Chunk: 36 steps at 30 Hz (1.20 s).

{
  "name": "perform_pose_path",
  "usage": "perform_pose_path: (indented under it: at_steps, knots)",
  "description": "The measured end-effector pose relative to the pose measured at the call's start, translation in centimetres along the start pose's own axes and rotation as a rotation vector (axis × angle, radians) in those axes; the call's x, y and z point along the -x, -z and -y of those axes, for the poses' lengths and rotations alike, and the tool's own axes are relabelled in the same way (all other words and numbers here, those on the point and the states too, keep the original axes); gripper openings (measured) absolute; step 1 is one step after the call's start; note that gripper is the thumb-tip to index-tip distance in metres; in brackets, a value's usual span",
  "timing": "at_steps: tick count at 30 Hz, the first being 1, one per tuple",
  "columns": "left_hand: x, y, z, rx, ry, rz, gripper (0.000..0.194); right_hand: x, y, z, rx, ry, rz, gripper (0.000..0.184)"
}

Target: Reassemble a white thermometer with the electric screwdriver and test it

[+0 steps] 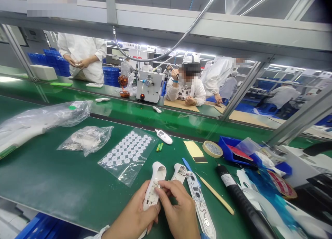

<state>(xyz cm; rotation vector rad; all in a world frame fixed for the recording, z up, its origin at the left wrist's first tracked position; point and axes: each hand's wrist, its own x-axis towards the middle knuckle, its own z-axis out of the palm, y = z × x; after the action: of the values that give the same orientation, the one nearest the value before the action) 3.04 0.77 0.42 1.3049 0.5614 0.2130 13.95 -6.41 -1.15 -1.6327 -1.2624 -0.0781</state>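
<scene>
My left hand (136,213) is wrapped round a white plastic housing half (151,194), its hollow inside facing up and its wider rounded end pointing away from me. The fingers of my right hand (178,208) pinch together at the inside of this shell, near its middle. Whatever small piece may be between them is too hidden to name. Just beyond my right hand lies another white shell (178,172), joined by thin wires to an opened housing half (198,199) with a circuit board and a round metal disc in it.
A bag of white discs (127,150), green batteries (159,147) and a handheld thermometer-like device (164,136) lie ahead. To the right are a wooden stick (218,195), a black electric screwdriver (238,197), a tape roll (212,149) and a blue bin (225,147). Co-workers sit and stand beyond.
</scene>
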Motion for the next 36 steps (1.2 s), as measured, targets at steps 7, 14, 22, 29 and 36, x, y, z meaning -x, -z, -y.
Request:
perform_pose_path:
  at_steps: [7,14,22,29,36]
  knots:
    - [0.00,0.19,0.29,-0.115,-0.028,-0.006,0.046,-0.08,0.00,-0.25,-0.065,-0.072,0.026,0.013]
    - [-0.09,0.05,0.31,-0.078,-0.002,-0.014,0.048,-0.08,0.26,0.00,-0.025,0.000,0.015,0.012]
    - [-0.12,-0.13,0.27,-0.047,0.007,-0.017,0.047,0.01,0.40,0.09,0.047,0.093,-0.009,0.012]
    - [-0.03,-0.09,0.48,-0.102,-0.015,-0.024,0.045,-0.02,0.35,0.06,0.045,0.067,0.008,0.014]
    - [-0.01,0.10,0.56,-0.197,-0.048,-0.018,0.044,0.04,0.15,-0.60,-0.058,-0.060,0.073,0.010]
